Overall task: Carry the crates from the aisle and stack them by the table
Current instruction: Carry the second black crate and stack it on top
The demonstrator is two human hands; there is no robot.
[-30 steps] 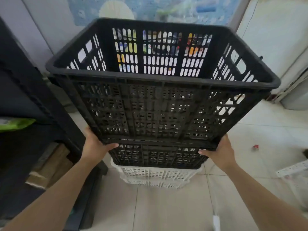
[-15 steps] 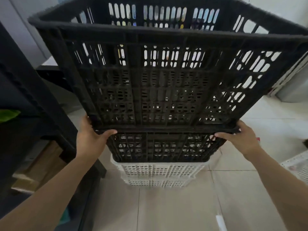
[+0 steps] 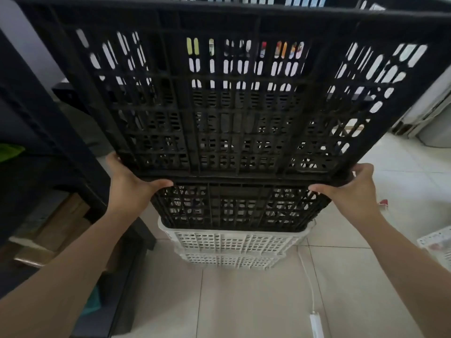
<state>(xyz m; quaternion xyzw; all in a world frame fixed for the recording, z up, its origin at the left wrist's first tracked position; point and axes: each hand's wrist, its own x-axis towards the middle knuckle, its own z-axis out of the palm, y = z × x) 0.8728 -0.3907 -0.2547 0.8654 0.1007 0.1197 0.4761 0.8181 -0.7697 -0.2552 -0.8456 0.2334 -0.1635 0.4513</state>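
Observation:
A large black slatted crate (image 3: 234,98) fills the upper view, tilted toward me. My left hand (image 3: 131,184) grips its bottom left corner and my right hand (image 3: 351,191) grips its bottom right corner. Below it a second black crate (image 3: 234,208) sits nested in two stacked white crates (image 3: 231,242) on the tiled floor. The held crate's lower edge is right at the top of the stacked black crate; I cannot tell whether they touch.
A dark table (image 3: 48,152) and its leg stand at the left, with wooden boards beneath. A white cable with an adapter (image 3: 314,320) lies on the floor by the stack. A small red item (image 3: 383,203) and papers (image 3: 436,242) lie at the right.
The black crate has come nearer and higher in view, its rim now cut off at the top. Both hands have kept their hold on its bottom corners.

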